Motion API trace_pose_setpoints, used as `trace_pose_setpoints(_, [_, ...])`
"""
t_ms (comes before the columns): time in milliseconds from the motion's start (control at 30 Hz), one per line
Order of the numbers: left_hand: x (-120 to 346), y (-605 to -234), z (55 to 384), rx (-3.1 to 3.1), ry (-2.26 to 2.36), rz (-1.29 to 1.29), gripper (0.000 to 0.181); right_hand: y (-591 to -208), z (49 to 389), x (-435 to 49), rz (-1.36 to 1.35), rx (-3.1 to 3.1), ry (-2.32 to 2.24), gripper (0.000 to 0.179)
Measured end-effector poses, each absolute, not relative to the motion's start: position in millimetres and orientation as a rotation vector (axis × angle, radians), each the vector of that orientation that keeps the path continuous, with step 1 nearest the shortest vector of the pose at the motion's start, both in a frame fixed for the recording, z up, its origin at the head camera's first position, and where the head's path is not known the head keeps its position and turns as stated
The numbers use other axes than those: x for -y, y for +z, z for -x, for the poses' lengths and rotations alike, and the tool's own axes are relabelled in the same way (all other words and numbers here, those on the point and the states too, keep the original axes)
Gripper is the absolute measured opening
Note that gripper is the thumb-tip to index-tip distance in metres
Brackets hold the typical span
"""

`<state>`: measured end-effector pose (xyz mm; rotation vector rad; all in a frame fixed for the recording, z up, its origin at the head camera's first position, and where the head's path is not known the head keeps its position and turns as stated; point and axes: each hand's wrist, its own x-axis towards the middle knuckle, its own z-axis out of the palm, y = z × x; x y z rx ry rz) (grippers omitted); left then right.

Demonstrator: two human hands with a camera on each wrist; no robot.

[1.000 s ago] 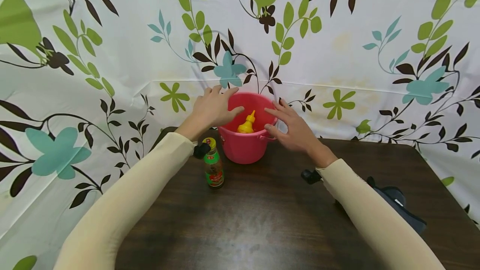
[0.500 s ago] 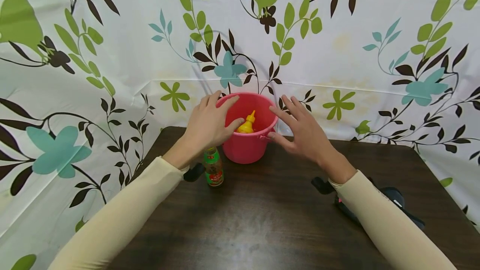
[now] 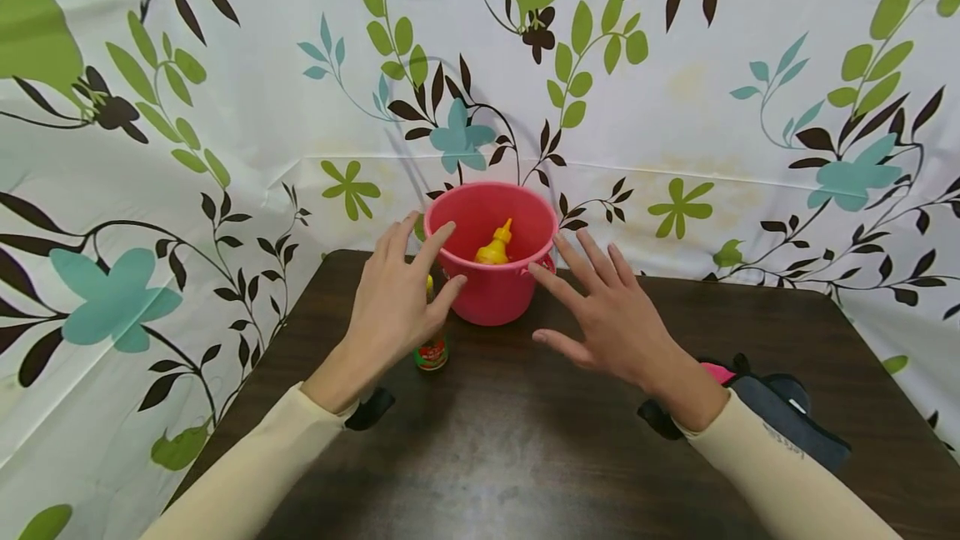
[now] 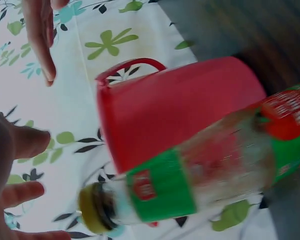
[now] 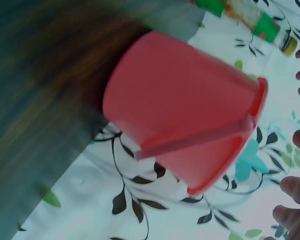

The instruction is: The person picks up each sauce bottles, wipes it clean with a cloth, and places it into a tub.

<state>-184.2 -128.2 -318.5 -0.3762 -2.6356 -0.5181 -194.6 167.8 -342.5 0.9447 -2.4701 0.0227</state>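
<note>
Our left hand hovers w/ fingers spread, holding nothing, in front of a sauce bottle it partly hides in the head view; the left wrist view shows a gap btwn the two. Our right hand, also spread & holding nothing, hangs near the right side of a pink bucket, apart from it per the right wrist view. Bucket stands upright toward the far edge of a dark table, near a leaf-print cloth. Done, as far as we can judge: a yellow squeeze bottle sits inside the bucket, leaning a bit, untouched. Not inside: the sauce bottle, upright on the table just left of the bucket. Off to the right, partly behind our right sleeve, lies a dark pouch, prob. not involved. We'd say the hands are btwn steps or finished; can't tell what, if anything, is left.
</note>
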Motion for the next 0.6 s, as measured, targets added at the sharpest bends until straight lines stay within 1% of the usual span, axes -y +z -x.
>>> trace_pose_setpoints(167, [139,-336,182,2.53,-0.738,0.308,0.071,-349,187,-155,-1.027,2.45,0.042,0.088])
trace_pose_setpoints(300, [145,-350,183,2.451,-0.896,0.28,0.069,-353,183,-142,-1.104,2.445,0.113,0.086])
trace_pose_setpoints(600, [145,-372,181,2.381,-1.039,0.251,0.06,-371,176,-121,-1.266,2.395,0.132,0.086])
